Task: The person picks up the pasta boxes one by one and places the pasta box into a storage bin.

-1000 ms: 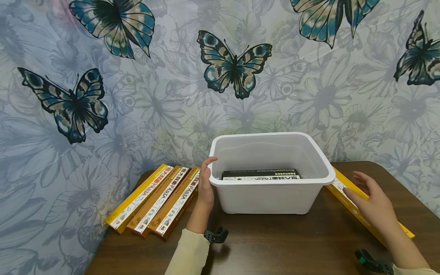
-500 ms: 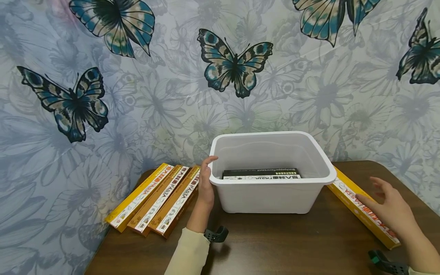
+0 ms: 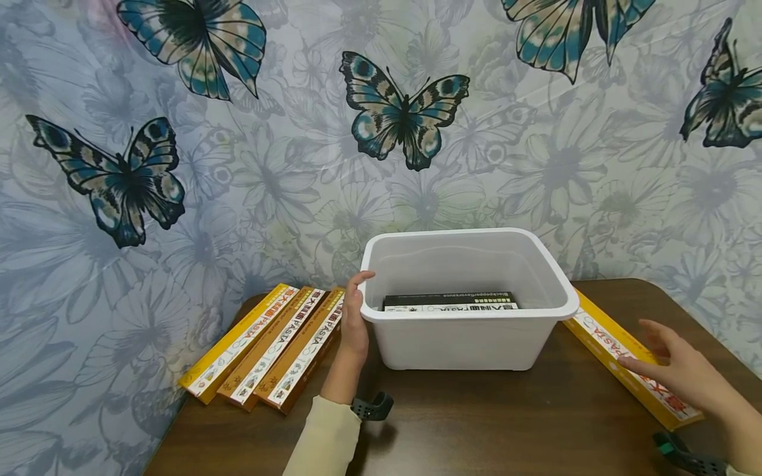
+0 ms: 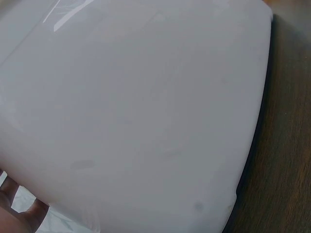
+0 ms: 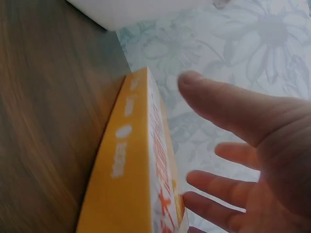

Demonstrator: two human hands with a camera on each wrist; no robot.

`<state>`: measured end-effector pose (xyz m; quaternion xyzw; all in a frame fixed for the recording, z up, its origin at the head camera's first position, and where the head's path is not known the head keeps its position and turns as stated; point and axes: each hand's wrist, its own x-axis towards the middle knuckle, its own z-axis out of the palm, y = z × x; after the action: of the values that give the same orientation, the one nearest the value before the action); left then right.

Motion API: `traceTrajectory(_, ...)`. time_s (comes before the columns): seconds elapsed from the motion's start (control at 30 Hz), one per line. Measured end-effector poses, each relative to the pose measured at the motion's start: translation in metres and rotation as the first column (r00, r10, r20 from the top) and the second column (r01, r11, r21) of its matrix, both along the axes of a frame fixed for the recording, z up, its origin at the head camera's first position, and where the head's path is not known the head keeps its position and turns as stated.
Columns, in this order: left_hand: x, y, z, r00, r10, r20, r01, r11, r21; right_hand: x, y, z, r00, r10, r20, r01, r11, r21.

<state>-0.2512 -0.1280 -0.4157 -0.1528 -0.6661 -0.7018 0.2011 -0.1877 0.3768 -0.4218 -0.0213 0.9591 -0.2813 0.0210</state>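
Observation:
My left hand (image 3: 356, 324) holds the left rim of a white plastic bin (image 3: 458, 340), its fingertips hooked over the edge. In the left wrist view the bin's side wall (image 4: 146, 107) fills most of the picture, with the fingers (image 4: 34, 213) at the lower left. Inside the bin lies a black-and-white pasta box (image 3: 450, 301), partly hidden by the front rim. A yellow pasta box (image 3: 631, 360) lies slantwise to the right of the bin, label up. My right hand (image 3: 684, 363) hovers at this box with thumb and fingers spread. The right wrist view shows the fingers (image 5: 218, 187) close beside the box.
Left of the bin, one yellow pasta box (image 3: 238, 344) and two brown pasta boxes (image 3: 274, 347) lie side by side on the dark wooden table (image 3: 452, 423). A butterfly-patterned cloth (image 3: 286, 165) hangs right behind the table.
The yellow box on the right has turned so its printed label faces up. My right hand has shifted right along it, fingers spread. The left hand stays on the bin.

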Motion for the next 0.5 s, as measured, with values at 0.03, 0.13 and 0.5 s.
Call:
traceTrajectory(0.03,0.0,0.0,0.0,1.0,-0.001,0.0,0.001,1.0,0.001,0.0,0.002,-0.001,1.0,0.011,0.009,-0.011,1.0,0.0)
traceTrajectory(0.13,0.0,0.0,0.0,1.0,-0.002,0.003,0.002,1.0,0.003,0.0,0.008,-0.006,0.999,0.037,0.023,-0.037,0.999,0.007)
traceTrajectory(0.5,0.0,0.0,-0.001,1.0,-0.009,0.011,0.009,1.0,0.006,0.007,0.028,-0.022,0.98,0.196,0.039,-0.197,0.98,0.024)
